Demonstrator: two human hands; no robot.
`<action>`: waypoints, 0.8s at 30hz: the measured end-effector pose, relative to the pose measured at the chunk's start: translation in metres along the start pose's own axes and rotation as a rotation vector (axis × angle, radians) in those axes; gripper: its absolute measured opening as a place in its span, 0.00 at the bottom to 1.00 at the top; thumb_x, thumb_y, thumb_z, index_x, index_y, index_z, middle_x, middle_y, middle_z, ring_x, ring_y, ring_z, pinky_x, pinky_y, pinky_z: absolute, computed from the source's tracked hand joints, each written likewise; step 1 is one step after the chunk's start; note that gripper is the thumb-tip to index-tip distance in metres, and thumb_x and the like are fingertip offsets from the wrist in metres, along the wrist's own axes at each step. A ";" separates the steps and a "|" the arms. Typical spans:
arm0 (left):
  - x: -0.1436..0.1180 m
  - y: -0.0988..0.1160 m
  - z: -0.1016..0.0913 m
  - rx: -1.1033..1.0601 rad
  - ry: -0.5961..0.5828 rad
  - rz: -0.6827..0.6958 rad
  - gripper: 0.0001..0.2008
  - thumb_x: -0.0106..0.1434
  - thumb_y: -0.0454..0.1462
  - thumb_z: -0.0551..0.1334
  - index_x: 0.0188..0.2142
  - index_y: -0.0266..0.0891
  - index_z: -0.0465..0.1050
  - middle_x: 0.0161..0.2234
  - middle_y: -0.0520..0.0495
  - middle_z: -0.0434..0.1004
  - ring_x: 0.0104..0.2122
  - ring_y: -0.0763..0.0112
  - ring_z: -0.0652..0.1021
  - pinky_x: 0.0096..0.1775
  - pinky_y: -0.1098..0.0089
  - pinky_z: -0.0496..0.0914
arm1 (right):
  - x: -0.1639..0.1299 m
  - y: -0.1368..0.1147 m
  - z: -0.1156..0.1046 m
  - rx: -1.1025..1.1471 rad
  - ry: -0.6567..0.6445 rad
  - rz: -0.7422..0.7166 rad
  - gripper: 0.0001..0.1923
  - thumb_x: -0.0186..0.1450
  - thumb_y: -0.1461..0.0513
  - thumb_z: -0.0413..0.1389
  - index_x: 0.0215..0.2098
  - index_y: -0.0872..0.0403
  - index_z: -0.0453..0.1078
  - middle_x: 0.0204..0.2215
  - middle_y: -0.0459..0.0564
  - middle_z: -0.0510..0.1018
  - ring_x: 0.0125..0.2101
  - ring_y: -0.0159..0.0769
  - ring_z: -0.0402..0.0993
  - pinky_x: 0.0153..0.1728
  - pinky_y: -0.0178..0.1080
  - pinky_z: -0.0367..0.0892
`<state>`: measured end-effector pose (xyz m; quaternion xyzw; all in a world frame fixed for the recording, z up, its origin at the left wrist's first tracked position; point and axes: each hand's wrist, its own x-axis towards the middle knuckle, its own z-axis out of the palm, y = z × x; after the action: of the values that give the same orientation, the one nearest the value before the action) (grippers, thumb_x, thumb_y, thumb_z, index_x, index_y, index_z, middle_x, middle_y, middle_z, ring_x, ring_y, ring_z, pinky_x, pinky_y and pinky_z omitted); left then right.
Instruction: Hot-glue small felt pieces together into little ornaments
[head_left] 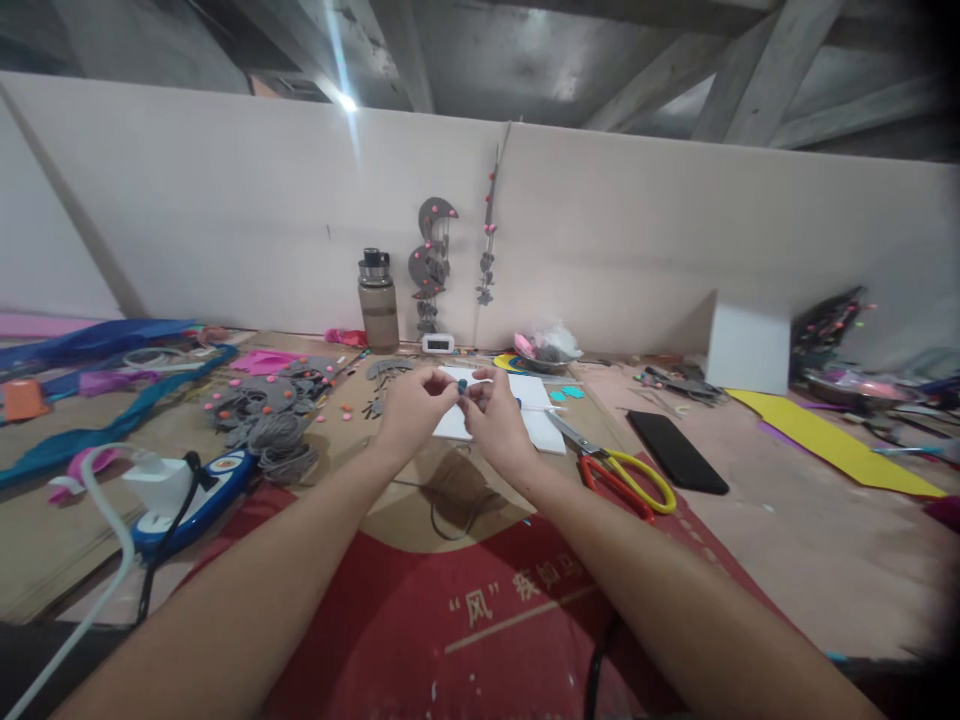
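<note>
My left hand [416, 405] and my right hand [495, 415] meet over the middle of the table, fingers pinched together. Between their fingertips is a small dark teal piece [462, 385], too small to make out its kind. Below the hands a thin grey cord [450, 535] lies in a loose loop on the cardboard; whether it joins the teal piece is hidden. Behind and under my right hand is a white sheet or pad [551, 435]. Scissors [619, 475] with red and yellow handles lie to the right of it, beside small turquoise cut-outs [566, 392].
A black phone [676, 452] lies right of the scissors. At left are a grey cord bundle [281, 445], grey pieces with pink dots [262, 400] and a blue power strip [196, 510]. A bottle [379, 310] and a small clock [438, 344] stand by the wall.
</note>
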<state>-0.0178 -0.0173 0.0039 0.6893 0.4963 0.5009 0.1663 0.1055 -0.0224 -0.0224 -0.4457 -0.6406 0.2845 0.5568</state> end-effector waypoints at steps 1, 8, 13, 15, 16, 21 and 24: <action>0.001 -0.001 0.000 -0.010 0.001 -0.014 0.09 0.53 0.38 0.58 0.28 0.35 0.74 0.27 0.48 0.77 0.28 0.71 0.74 0.32 0.72 0.64 | 0.000 -0.002 -0.002 -0.050 0.034 -0.027 0.13 0.59 0.60 0.52 0.42 0.53 0.57 0.31 0.45 0.70 0.28 0.31 0.69 0.29 0.35 0.65; 0.003 -0.009 0.001 -0.109 -0.069 -0.099 0.10 0.52 0.40 0.58 0.28 0.36 0.73 0.20 0.50 0.73 0.20 0.74 0.70 0.24 0.74 0.61 | 0.000 -0.006 -0.011 -0.320 0.074 -0.238 0.02 0.61 0.65 0.49 0.31 0.53 0.63 0.30 0.47 0.70 0.32 0.34 0.65 0.34 0.37 0.61; 0.002 -0.008 0.002 -0.149 -0.110 -0.111 0.08 0.51 0.39 0.58 0.27 0.36 0.72 0.18 0.51 0.70 0.19 0.75 0.69 0.22 0.74 0.61 | 0.003 -0.004 -0.014 -0.376 0.081 -0.262 0.05 0.63 0.63 0.48 0.30 0.53 0.64 0.29 0.47 0.70 0.32 0.35 0.65 0.35 0.38 0.60; 0.002 -0.007 0.003 -0.145 -0.125 -0.112 0.07 0.50 0.38 0.58 0.25 0.36 0.72 0.17 0.52 0.69 0.18 0.76 0.69 0.21 0.75 0.60 | 0.004 -0.004 -0.015 -0.406 0.068 -0.270 0.05 0.63 0.63 0.48 0.29 0.53 0.63 0.29 0.48 0.70 0.32 0.35 0.64 0.35 0.38 0.60; 0.002 -0.007 0.003 -0.143 -0.133 -0.112 0.06 0.50 0.37 0.58 0.24 0.36 0.71 0.17 0.52 0.69 0.18 0.76 0.68 0.21 0.75 0.60 | 0.004 -0.004 -0.015 -0.421 0.060 -0.276 0.06 0.63 0.63 0.48 0.29 0.53 0.63 0.29 0.48 0.70 0.33 0.36 0.64 0.36 0.38 0.60; 0.002 -0.006 0.004 -0.177 -0.168 -0.127 0.05 0.50 0.36 0.58 0.22 0.36 0.70 0.16 0.53 0.68 0.17 0.78 0.67 0.20 0.76 0.59 | 0.007 -0.003 -0.016 -0.479 0.051 -0.317 0.06 0.64 0.63 0.48 0.29 0.53 0.62 0.30 0.49 0.69 0.33 0.37 0.64 0.36 0.39 0.60; 0.002 -0.006 0.004 -0.204 -0.197 -0.139 0.06 0.51 0.37 0.58 0.23 0.37 0.70 0.15 0.53 0.68 0.16 0.77 0.66 0.20 0.75 0.59 | 0.008 -0.001 -0.018 -0.486 0.067 -0.309 0.06 0.64 0.63 0.48 0.29 0.53 0.61 0.29 0.49 0.69 0.33 0.37 0.64 0.36 0.39 0.60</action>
<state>-0.0174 -0.0120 -0.0012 0.6784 0.4707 0.4662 0.3176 0.1227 -0.0187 -0.0137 -0.4723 -0.7315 0.0195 0.4915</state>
